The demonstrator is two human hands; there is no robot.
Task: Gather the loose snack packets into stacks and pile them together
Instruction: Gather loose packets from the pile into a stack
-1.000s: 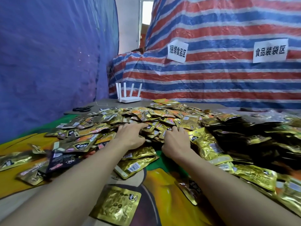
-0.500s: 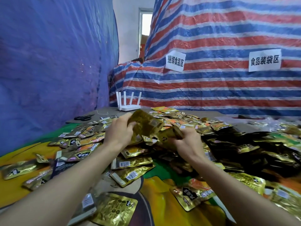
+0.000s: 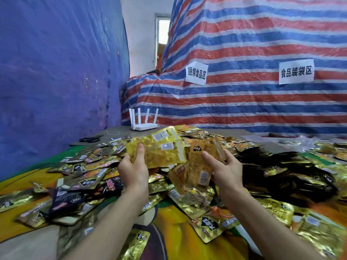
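Both hands have come up off the heap of loose packets [image 3: 216,139], where 1 second ago they lay palm-down among the foil. The left hand [image 3: 134,171] now grips a fanned gold bunch [image 3: 161,151] from below, with the thumb curled over its front face and the fingers hidden behind. Half a second ago that bunch was a darker, crumpled wad. It now shows flat, with 2 white barcode labels facing the camera.

The right hand [image 3: 226,170] pinches an orange-gold bunch [image 3: 201,162], thumb across the front and fingers round its right edge. The lower packets of this bunch hang down beside the palm, looser than they were half a second ago. The 2 bunches are held side by side above the near edge of the heap. Whether they touch cannot be told.

The white router [image 3: 143,126] and the scissors [image 3: 91,139] stay at the far left of the tabletop [image 3: 187,233]. The paper signs [image 3: 196,73] hang on the striped tarp [image 3: 253,102] behind.
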